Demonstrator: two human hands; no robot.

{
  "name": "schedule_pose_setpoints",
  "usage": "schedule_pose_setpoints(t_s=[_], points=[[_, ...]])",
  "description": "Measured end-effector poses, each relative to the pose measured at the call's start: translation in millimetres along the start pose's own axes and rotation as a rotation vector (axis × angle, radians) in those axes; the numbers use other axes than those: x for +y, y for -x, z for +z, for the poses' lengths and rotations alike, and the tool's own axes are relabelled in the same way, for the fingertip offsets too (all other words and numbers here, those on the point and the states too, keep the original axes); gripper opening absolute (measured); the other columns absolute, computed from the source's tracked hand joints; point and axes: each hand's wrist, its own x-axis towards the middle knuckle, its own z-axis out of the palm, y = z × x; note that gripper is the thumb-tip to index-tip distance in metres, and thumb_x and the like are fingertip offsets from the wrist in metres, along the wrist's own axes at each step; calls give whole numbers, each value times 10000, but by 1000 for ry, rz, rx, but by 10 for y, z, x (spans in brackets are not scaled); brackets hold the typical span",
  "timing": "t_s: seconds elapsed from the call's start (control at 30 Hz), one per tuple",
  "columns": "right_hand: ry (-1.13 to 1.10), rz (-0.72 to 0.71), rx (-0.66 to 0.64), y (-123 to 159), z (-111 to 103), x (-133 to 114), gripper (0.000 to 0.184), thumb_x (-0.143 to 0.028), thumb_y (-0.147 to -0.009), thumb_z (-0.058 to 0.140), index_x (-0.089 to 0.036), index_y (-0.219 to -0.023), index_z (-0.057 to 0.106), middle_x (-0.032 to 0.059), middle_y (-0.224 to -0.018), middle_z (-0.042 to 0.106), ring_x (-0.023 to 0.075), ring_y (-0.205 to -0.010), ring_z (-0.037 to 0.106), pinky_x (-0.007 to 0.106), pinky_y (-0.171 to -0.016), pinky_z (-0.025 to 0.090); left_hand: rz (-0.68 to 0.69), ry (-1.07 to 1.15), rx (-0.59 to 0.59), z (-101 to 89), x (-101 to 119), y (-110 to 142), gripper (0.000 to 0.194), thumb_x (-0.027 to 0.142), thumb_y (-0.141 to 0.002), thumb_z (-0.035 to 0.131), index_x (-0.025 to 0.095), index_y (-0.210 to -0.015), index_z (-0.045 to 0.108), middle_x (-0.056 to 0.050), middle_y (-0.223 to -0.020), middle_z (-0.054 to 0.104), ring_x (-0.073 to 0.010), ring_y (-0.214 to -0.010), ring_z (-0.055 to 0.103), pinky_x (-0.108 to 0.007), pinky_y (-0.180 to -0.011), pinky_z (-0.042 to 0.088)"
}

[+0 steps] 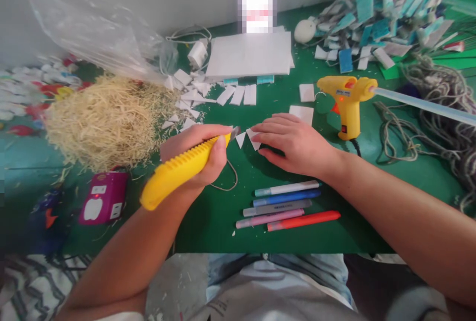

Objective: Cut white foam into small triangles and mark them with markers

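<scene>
In my left hand [197,155], closed around its ribbed handle, is a yellow utility knife [178,171]. The blade tip points at a small white triangle [241,139] lying on the green tabletop. My right hand [293,142] lies low over the table with its index finger and thumb at the edge of a small white foam board piece [253,138], holding it; the fingers cover part of that piece. Just beyond this hand is a white square [303,114]. Another white square [307,92] sits farther back.
A yellow glue gun [347,105] with a long glue stick lies right. Several markers, including a red one [303,220], lie near the front edge. Straw [104,123] and a purple power box [104,197] are left. White boards [249,56] and cut scraps [189,94] lie behind; yarn [442,108] is far right.
</scene>
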Motion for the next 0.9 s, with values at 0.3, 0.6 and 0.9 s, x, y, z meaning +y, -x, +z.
schedule_pose_setpoints(t_s=[0.3, 0.6, 0.9], points=[[118, 163, 31, 35, -89, -3, 263, -235, -1035, 547, -201, -1043, 808, 78, -974, 822, 228, -929, 741, 472, -1089, 507, -393, 199, -111, 224, -255, -8, 324, 463, -1017, 597, 247, -815, 729, 24, -691, 719, -86, -414, 510, -242, -383, 400], [161, 285, 99, 43, -104, -57, 300, -257, -980, 622, -167, -1214, 787, 142, -1098, 810, 315, -1045, 745, 491, -929, 587, 77, -189, 152, -7, -257, -186, 133, 336, -985, 709, 224, -1023, 771, 14, -918, 837, -161, -753, 781, -273, -690, 621], [229, 451, 318, 77, -183, -70, 523, -61, -968, 475, -289, -1405, 650, 91, -1229, 731, 234, -1013, 739, 408, -816, 644, 758, -247, -424, 33, 239, -134, 337, 262, -1070, 588, 201, -744, 647, 35, -561, 561, -126, -484, 517, -308, -489, 340]])
